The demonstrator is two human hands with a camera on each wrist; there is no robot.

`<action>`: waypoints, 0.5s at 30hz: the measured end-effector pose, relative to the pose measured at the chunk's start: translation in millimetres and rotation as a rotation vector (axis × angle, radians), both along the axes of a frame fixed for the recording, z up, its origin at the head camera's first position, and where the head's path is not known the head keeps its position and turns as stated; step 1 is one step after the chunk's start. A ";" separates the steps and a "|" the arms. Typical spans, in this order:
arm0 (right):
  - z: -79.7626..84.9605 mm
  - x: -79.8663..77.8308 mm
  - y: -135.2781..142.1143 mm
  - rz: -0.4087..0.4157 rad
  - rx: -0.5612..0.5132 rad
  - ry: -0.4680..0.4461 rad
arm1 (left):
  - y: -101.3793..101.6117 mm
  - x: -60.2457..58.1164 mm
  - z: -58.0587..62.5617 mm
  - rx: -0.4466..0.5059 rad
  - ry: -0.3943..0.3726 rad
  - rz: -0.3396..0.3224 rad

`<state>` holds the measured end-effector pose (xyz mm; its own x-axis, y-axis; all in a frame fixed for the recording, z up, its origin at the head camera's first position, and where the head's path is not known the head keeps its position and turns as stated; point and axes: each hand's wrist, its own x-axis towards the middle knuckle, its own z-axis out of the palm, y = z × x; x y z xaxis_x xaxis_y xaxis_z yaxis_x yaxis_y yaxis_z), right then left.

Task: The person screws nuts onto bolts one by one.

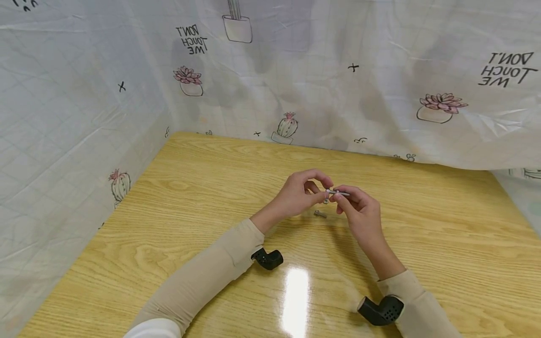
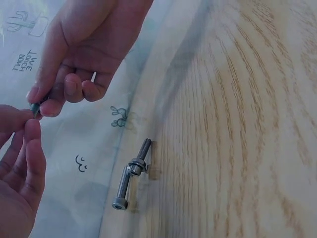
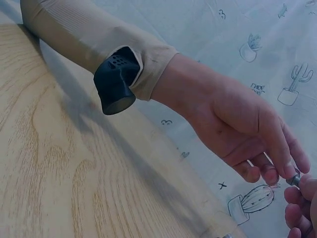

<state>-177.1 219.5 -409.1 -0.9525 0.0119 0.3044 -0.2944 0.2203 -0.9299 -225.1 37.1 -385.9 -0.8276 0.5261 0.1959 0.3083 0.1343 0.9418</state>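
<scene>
Between the two hands a metal bolt (image 1: pixel 344 193) is held, its shank running to the right. My left hand (image 1: pixel 301 193) pinches its left end between thumb and index fingertips. My right hand (image 1: pixel 362 211) grips it by the shank with thumb and fingers. In the left wrist view the fingertips meet around a small grey piece (image 2: pixel 34 109), mostly covered, so whether a nut is there I cannot tell. Two more socket-head bolts lie below the hands: one (image 1: pixel 320 214) carries a nut or washer near its head, the other (image 2: pixel 120 201) is close beside it.
The wood-grain table (image 1: pixel 203 188) extends around the hands. A pale printed sheet (image 1: pixel 253 94) hangs behind it and along the left. Black curved mounts stick out from both sleeves, one on the left forearm (image 1: pixel 268 259) and one on the right (image 1: pixel 380 311).
</scene>
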 end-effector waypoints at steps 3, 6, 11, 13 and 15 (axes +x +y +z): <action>-0.5 0.5 -0.9 -0.003 -0.004 0.005 | -0.8 0.3 -0.5 0.006 -0.008 -0.012; -0.6 1.1 -2.0 -0.007 -0.006 0.010 | -1.0 -0.1 -1.1 -0.004 -0.032 -0.012; -0.1 2.1 -3.9 -0.015 0.002 0.012 | -1.5 -0.7 -2.0 -0.045 -0.028 0.002; 0.0 2.4 -4.3 -0.016 0.005 0.011 | -2.0 -0.5 -2.6 -0.038 -0.015 0.001; 0.0 2.6 -4.6 -0.014 0.007 0.009 | -2.5 -0.2 -2.9 -0.020 -0.006 0.000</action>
